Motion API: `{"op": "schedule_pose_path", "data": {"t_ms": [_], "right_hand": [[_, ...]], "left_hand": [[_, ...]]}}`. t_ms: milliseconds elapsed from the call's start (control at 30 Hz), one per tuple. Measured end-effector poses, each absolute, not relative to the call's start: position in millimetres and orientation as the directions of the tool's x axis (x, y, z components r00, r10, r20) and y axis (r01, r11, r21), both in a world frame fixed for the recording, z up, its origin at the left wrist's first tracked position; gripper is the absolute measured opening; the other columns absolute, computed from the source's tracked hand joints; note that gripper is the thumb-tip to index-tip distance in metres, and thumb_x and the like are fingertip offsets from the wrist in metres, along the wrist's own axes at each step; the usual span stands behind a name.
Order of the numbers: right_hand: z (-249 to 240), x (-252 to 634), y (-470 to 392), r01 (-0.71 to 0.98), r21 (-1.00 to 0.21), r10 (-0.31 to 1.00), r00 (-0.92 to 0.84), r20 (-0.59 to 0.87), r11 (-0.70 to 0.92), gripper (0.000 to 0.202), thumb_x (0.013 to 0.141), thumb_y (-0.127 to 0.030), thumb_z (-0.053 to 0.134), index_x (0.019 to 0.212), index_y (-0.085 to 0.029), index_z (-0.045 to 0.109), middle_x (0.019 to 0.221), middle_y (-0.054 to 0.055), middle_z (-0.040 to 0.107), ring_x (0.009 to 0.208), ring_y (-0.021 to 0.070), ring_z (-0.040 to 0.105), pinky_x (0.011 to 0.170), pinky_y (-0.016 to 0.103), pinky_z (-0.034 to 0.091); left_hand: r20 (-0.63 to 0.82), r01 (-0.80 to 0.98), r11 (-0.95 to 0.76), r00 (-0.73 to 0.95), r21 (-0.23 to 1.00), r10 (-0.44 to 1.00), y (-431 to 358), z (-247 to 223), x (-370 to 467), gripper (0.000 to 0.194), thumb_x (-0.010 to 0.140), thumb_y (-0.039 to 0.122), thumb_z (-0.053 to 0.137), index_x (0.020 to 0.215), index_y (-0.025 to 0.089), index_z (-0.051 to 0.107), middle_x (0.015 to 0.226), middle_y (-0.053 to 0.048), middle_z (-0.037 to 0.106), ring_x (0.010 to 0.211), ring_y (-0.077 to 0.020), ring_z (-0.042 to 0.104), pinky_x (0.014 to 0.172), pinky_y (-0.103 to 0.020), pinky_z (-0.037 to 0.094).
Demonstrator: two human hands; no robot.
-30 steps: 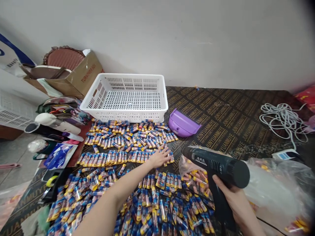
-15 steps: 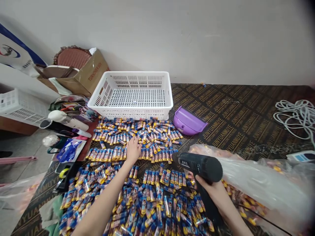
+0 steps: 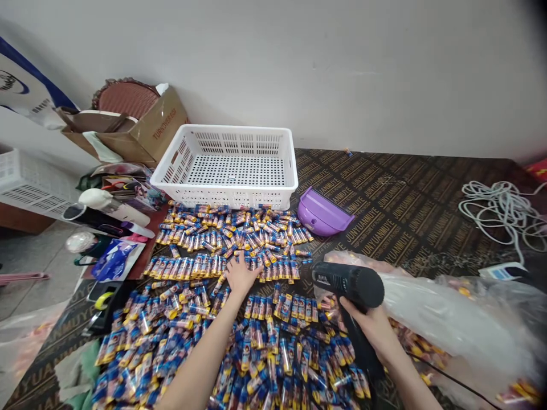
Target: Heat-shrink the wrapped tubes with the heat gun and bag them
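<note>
Gripping a black heat gun (image 3: pixel 350 283) by its handle (image 3: pixel 363 347) with a curled right hand (image 3: pixel 376 326), apparently steadying lined-up blue-and-yellow tubes (image 3: pixel 186 267) under a spread left hand (image 3: pixel 240 277).

Black blower (image 3: pixel 348 283) in right grip (image 3: pixel 376 327)

The heat gun (image 3: pixel 349 283) is black, tubes (image 3: pixel 285 354) blue-and-yellow.

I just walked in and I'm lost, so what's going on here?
A person's right hand grips a black gun-shaped tool, while the left hand is spread at a row of small blue-and-yellow tubes. Many more tubes lie jumbled nearer the person and in front of a white basket. A purple container sits to the basket's right.
</note>
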State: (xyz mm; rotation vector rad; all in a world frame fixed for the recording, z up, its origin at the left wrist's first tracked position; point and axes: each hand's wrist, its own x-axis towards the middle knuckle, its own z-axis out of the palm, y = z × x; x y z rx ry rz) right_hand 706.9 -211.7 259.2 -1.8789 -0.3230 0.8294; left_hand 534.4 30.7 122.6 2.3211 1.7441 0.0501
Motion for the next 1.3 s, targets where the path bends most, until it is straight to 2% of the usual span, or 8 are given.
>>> {"op": "schedule_pose_path", "data": {"t_ms": [167, 333, 500, 667, 833, 1000, 1133, 1300], "right_hand": [[250, 718, -223, -0.258, -0.844, 0.506, 0.705, -0.497, -0.471, 0.035, 0.061, -0.048, 0.068, 0.074, -0.016, 0.061, 0.052, 0.003, 0.062, 0.047, 0.0202, 0.057, 0.046, 0.031, 0.046], [247, 717, -217, -0.207, -0.872, 0.509, 0.742, -0.436, -0.444, 0.041, 0.059, -0.048, 0.069, 0.085, -0.017, 0.064, 0.070, 0.005, 0.069, 0.059, 0.0218, 0.061, 0.055, 0.032, 0.050], [242, 706, -205, -0.234, -0.836, 0.614, 0.585, -0.529, -0.497, 0.037, 0.065, -0.052, 0.063, 0.080, -0.018, 0.065, 0.062, 0.005, 0.067, 0.062, 0.0240, 0.063, 0.057, 0.033, 0.050], [239, 692, -190, -0.150, -0.885, 0.638, 0.641, -0.427, -0.441, 0.041, 0.062, -0.047, 0.067, 0.090, -0.017, 0.066, 0.077, 0.006, 0.070, 0.083, 0.0275, 0.063, 0.072, 0.038, 0.051], [239, 687, -189, -0.109, -0.902, 0.629, 0.681, -0.374, -0.417, 0.046, 0.061, -0.047, 0.068, 0.096, -0.017, 0.064, 0.098, 0.008, 0.068, 0.098, 0.0274, 0.059, 0.084, 0.037, 0.048], [241, 693, -200, -0.218, -0.841, 0.610, 0.603, -0.515, -0.495, 0.040, 0.064, -0.050, 0.065, 0.084, -0.016, 0.065, 0.067, 0.006, 0.068, 0.064, 0.0248, 0.063, 0.060, 0.036, 0.051], [241, 696, -191, -0.199, -0.862, 0.628, 0.612, -0.482, -0.467, 0.042, 0.062, -0.048, 0.067, 0.090, -0.017, 0.065, 0.067, 0.005, 0.068, 0.063, 0.0247, 0.063, 0.060, 0.036, 0.050], [235, 681, -154, -0.212, -0.876, 0.727, 0.492, -0.479, -0.433, 0.039, 0.065, -0.049, 0.065, 0.088, -0.017, 0.062, 0.074, 0.005, 0.068, 0.057, 0.0198, 0.060, 0.053, 0.032, 0.049]], "left_hand": [[-0.174, 0.962, -0.205, 0.236, 0.178, 0.956, 35, 113, 552, 0.079, 0.060, 0.059, 0.056, 0.125, 0.019, 0.040, 0.111, -0.018, 0.047, 0.106, -0.0352, 0.041, 0.085, -0.046, 0.033], [-0.199, 0.955, -0.224, 0.262, 0.195, 0.944, 39, 112, 558, 0.074, 0.058, 0.055, 0.058, 0.121, 0.020, 0.041, 0.114, -0.018, 0.045, 0.109, -0.0350, 0.039, 0.087, -0.048, 0.031], [-0.292, 0.947, -0.254, 0.303, 0.195, 0.907, 49, 115, 559, 0.073, 0.057, 0.044, 0.062, 0.122, 0.022, 0.037, 0.120, -0.018, 0.041, 0.110, -0.0346, 0.040, 0.082, -0.047, 0.037], [-0.329, 0.932, -0.303, 0.354, 0.197, 0.876, 72, 122, 558, 0.060, 0.057, 0.032, 0.063, 0.113, 0.019, 0.045, 0.114, -0.017, 0.046, 0.106, -0.0325, 0.046, 0.077, -0.040, 0.043], [-0.315, 0.868, -0.272, 0.418, 0.416, 0.852, 102, 135, 565, 0.057, 0.066, 0.039, 0.059, 0.118, 0.020, 0.044, 0.124, -0.016, 0.042, 0.105, -0.0285, 0.050, 0.081, -0.036, 0.043], [-0.132, 0.707, -0.287, 0.474, 0.646, 0.871, 113, 150, 556, 0.067, 0.074, 0.050, 0.052, 0.130, 0.018, 0.034, 0.139, -0.020, 0.025, 0.126, -0.0332, 0.030, 0.094, -0.043, 0.035], [-0.031, 0.656, -0.265, 0.402, 0.707, 0.915, 106, 158, 517, 0.051, 0.075, 0.038, 0.054, 0.119, 0.015, 0.047, 0.124, -0.016, 0.046, 0.118, -0.0274, 0.042, 0.096, -0.041, 0.035], [-0.045, 0.596, -0.120, 0.254, 0.794, 0.966, 63, 158, 439, 0.043, 0.074, 0.040, 0.053, 0.110, 0.017, 0.054, 0.107, -0.011, 0.059, 0.096, -0.0231, 0.057, 0.080, -0.037, 0.047]]}}
